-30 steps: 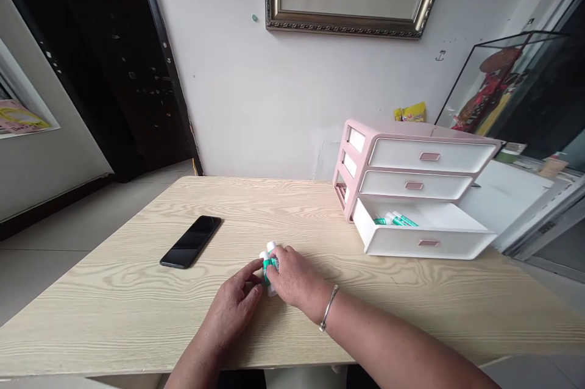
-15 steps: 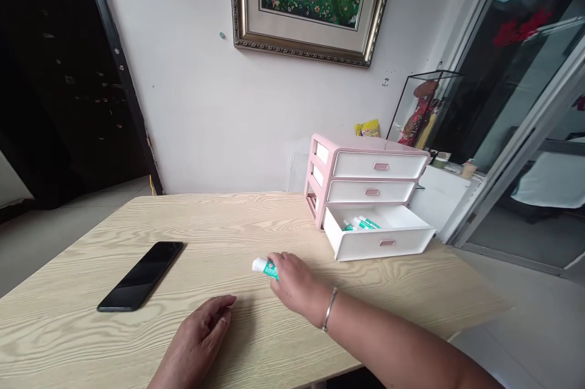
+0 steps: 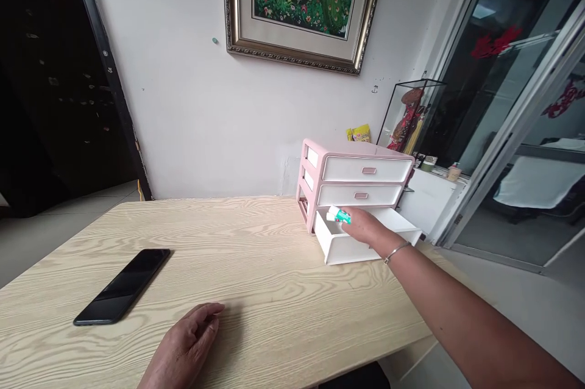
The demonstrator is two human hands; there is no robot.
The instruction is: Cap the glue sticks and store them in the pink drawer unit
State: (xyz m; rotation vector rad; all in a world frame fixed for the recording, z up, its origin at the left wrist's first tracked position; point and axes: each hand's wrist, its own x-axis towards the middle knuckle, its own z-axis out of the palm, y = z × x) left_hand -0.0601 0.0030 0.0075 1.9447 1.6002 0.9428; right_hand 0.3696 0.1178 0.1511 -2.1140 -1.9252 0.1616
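My right hand (image 3: 365, 229) is stretched out over the open bottom drawer (image 3: 338, 247) of a pink and white drawer unit (image 3: 354, 172), closed around small white and green tubes (image 3: 338, 214). The tubes stick out to the left of my fingers, above the drawer's inside. My left hand (image 3: 185, 346) lies on the wooden table (image 3: 256, 273) near its front edge, fingers loosely curled, holding nothing. The two upper drawers are shut.
A black phone (image 3: 122, 285) lies face up on the table's left part. A framed picture (image 3: 304, 5) hangs on the wall behind. To the right stand a glass case (image 3: 411, 117), a white cabinet and a sliding glass door.
My right hand lifted the tubes from the middle of the table and carried them right, over the open drawer. My left hand let go and settled on the table. The view swung right.
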